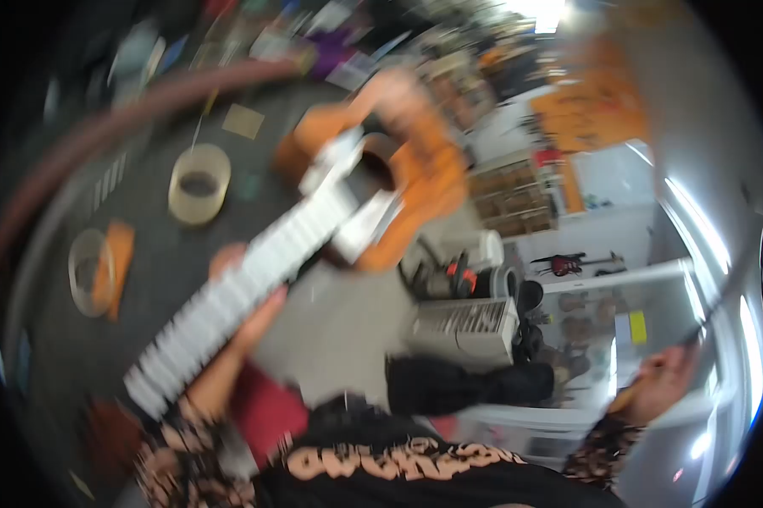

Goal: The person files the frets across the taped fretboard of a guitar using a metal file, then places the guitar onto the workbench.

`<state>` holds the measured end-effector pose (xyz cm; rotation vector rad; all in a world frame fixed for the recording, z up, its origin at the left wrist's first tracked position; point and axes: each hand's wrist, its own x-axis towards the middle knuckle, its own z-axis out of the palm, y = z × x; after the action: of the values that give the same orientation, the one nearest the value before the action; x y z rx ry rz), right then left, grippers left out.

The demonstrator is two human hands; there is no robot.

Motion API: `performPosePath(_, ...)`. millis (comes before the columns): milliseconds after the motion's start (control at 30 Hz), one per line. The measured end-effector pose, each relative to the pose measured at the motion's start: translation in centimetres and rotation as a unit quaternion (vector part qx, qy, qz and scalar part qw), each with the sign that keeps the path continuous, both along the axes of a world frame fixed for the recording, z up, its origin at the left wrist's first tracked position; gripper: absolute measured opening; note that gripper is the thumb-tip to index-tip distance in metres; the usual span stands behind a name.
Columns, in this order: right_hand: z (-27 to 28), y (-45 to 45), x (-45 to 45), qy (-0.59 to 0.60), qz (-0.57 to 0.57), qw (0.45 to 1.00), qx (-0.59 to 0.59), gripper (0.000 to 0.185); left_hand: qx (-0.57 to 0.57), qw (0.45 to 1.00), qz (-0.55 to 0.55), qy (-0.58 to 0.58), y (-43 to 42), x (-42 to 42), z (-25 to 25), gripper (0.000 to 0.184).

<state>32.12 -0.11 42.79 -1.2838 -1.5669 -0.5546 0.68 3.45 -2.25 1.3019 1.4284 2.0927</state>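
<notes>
Your black shirt (381, 486) sits nearest; left hand (259, 323) grips the guitar (421, 182) neck near the desk (259, 182). White strips (237, 292) line the fretboard; right hand's (665, 377) grip, remaining work: can't tell.

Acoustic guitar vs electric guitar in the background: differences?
The acoustic guitar is orange; the electric guitar is dark red. The acoustic guitar carries white strips; the electric guitar shows none. The left hand grips the acoustic guitar; the electric guitar is in the background. Both have a long neck.
</notes>
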Motion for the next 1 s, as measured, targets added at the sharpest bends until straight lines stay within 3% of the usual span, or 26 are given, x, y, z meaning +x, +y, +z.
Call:
performPosePath(33, -4.6, 1.1, 0.7, 0.062, 0.018, 0.990, -0.128, 0.045, -0.005, 0.997, -0.033, -0.076, -0.8, -0.3, 1.6, 0.072)
performPosePath(67, -9.4, 1.4, 0.7, 0.060, 0.061, 0.970, -0.227, 0.045, -0.010, 0.997, -0.041, -0.064, -1.0, -0.2, 1.6, 0.071)
performPosePath(100, -13.3, 0.8, -0.8, 0.108, 0.043, 0.936, -0.332, 0.045, -0.023, 0.995, -0.051, -0.080, -1.2, -0.3, 2.4, 0.074)
performPosePath(133, -16.8, 0.2, 0.1, 0.099, 0.100, 0.899, -0.414, 0.046, -0.023, 0.983, -0.097, -0.156, -1.5, -0.2, 2.5, 0.073)
performPosePath(167, -20.1, -0.6, 1.0, 0.130, 0.159, 0.867, -0.454, 0.047, -0.009, 0.963, -0.143, -0.227, -1.3, -0.2, 2.7, 0.073)
performPosePath(267, -25.4, -3.5, -1.4, 0.204, 0.212, 0.796, -0.529, 0.045, -0.010, 0.972, -0.128, -0.195, -1.3, -0.4, 2.3, 0.071)
performPosePath(333, -27.0, -4.2, -2.2, 0.192, 0.254, 0.751, -0.578, 0.042, -0.053, 0.976, -0.169, -0.128, -1.3, -1.3, 1.8, 0.053)
performPosePath(400, -27.7, -4.2, -3.0, 0.157, 0.284, 0.712, -0.622, 0.047, -0.010, 0.982, -0.150, -0.114, -0.8, -0.9, 0.8, 0.027)
performPosePath(467, -28.0, -3.4, -3.3, 0.110, 0.306, 0.716, -0.618, 0.052, 0.026, 0.986, -0.129, -0.105, -0.3, -0.5, 0.1, 0.012)
performPosePath(567, -28.3, -1.5, -5.0, 0.010, 0.313, 0.734, -0.602, 0.054, 0.055, 0.985, -0.127, -0.103, -0.5, -0.6, 1.1, 0.012)
performPosePath(633, -29.2, -0.3, -5.4, -0.157, 0.342, 0.755, -0.536, 0.045, 0.083, 0.987, -0.116, -0.078, -0.3, -0.7, 1.2, 0.013)
performPosePath(700, -29.6, 0.2, -5.2, -0.171, 0.364, 0.751, -0.523, 0.043, 0.085, 0.978, -0.137, -0.135, -0.3, -0.2, 1.8, 0.015)
performPosePath(900, -31.5, 0.6, -5.3, -0.193, 0.411, 0.742, -0.493, 0.040, 0.075, 0.983, -0.119, -0.115, -0.2, -0.4, 1.6, 0.020)
performPosePath(967, -31.7, 0.6, -5.3, -0.184, 0.418, 0.741, -0.492, 0.040, 0.019, 0.984, -0.132, -0.116, -0.8, -0.5, 2.0, 0.020)
performPosePath(1000, -31.7, 0.4, -5.3, -0.176, 0.394, 0.748, -0.504, 0.041, 0.051, 0.988, -0.103, -0.102, -0.2, -0.2, 1.5, 0.020)
